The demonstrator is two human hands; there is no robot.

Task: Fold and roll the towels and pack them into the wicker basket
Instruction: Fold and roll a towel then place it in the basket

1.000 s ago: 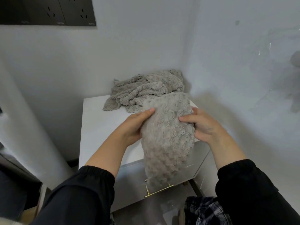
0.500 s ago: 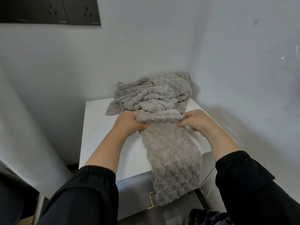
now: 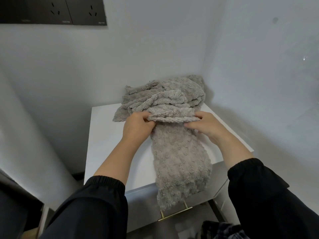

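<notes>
A grey fluffy towel (image 3: 179,157) lies as a long folded strip on the white cabinet top (image 3: 107,135), its near end hanging over the front edge. My left hand (image 3: 138,125) and my right hand (image 3: 203,125) each pinch one side of the strip's far end, which is turned over into a small roll (image 3: 172,115). A heap of crumpled grey towels (image 3: 165,95) sits right behind the roll in the corner. No wicker basket is in view.
The cabinet stands in a corner between two white walls, with a gold drawer handle (image 3: 174,215) on its front. Dark wall sockets (image 3: 51,11) are at the upper left. A plaid cloth (image 3: 222,230) shows at the bottom edge.
The towel went from being held up in the air to lying flat on the cabinet top. Both hands moved to its far end and turned that end over into a small roll.
</notes>
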